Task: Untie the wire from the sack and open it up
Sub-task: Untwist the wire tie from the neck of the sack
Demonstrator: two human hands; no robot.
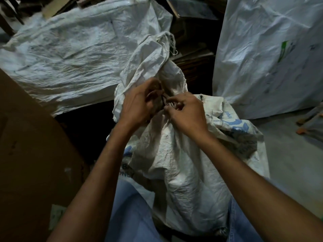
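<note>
A white woven sack (183,172) with blue print stands between my knees, its neck bunched up toward the middle of the view. A thin dark wire (163,100) is wound round the neck. My left hand (139,103) grips the gathered neck with curled fingers right at the wire. My right hand (187,110) pinches the wire's end from the right side. The sack's loose top (153,55) flops upward beyond my hands. Most of the wire is hidden by my fingers.
A large crumpled white sack (70,53) lies at the back left and another tall one (272,55) stands at the right. Brown cardboard (31,145) fills the left side. Stacked cardboard (194,62) sits behind. Grey floor (288,145) shows at the right.
</note>
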